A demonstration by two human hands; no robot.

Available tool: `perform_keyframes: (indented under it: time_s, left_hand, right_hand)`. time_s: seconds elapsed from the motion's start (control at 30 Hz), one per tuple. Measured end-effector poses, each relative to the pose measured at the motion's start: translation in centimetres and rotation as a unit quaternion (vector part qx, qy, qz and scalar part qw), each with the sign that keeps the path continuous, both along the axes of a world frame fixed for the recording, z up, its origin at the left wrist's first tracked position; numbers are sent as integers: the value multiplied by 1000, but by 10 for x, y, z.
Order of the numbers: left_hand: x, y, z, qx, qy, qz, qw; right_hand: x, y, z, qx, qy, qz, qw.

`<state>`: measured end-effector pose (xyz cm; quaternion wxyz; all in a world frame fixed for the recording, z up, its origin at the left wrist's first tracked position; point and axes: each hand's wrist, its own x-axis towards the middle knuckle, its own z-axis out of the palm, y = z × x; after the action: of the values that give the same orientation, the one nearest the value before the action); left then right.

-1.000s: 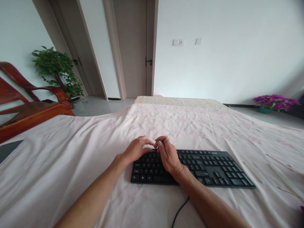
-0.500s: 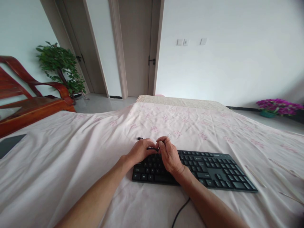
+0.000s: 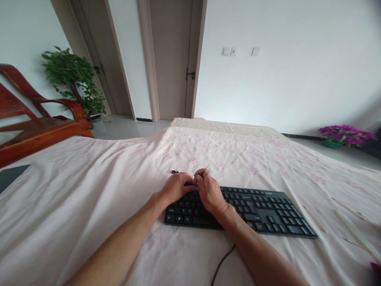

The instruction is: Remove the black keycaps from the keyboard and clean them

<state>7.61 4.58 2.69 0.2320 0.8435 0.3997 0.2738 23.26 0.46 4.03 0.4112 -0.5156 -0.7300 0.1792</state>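
Pale pink floral cotton cloth (image 3: 89,190) covers the whole table, and on it lies my flat black plastic keyboard (image 3: 253,206), its black cable (image 3: 222,266) trailing toward me. Both hands sit at its top-left corner. My left hand (image 3: 175,187) curls over the far key rows, fingertips pressed down; I can't tell if it grips anything. My right hand (image 3: 210,191) pinches a thin bent wire tool (image 3: 207,168), closed tight on it. New since a second ago: a small black keycap (image 3: 175,172) now lies on the cloth just beyond the keyboard, so a key looks to have come off. No containers here; thin wooden sticks (image 3: 314,218) lie loose on the right.
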Motion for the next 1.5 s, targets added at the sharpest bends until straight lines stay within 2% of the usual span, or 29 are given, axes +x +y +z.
perform_keyframes:
  time_s: [0.37, 0.73, 0.9, 1.0, 1.13, 1.2, 1.3, 1.5]
  left_hand:
    - [0, -8, 7, 49, 44, 32, 997]
    - [-1, -12, 5, 55, -7, 17, 998]
    - [-2, -11, 4, 20, -65, 7, 998]
    - [-1, -6, 0, -25, -110, 10, 994]
    - [-2, 3, -7, -109, -172, 25, 979]
    - [-3, 5, -9, -125, -192, 38, 973]
    - [-5, 7, -9, -125, -213, 48, 968]
    - [-10, 6, -3, -120, -249, 62, 959]
  right_hand:
    - [2, -9, -6, 38, 15, 5, 999]
    - [3, -14, -6, 53, 34, 3, 998]
    - [2, -12, -6, 56, 63, -1, 996]
    - [1, -11, -3, 45, 73, -9, 996]
    - [4, -12, 2, 72, 92, -64, 991]
    - [6, -14, 6, 116, 70, -78, 988]
    - [9, -14, 13, 151, -6, -41, 988]
    - [7, 6, 28, 85, -121, -6, 989]
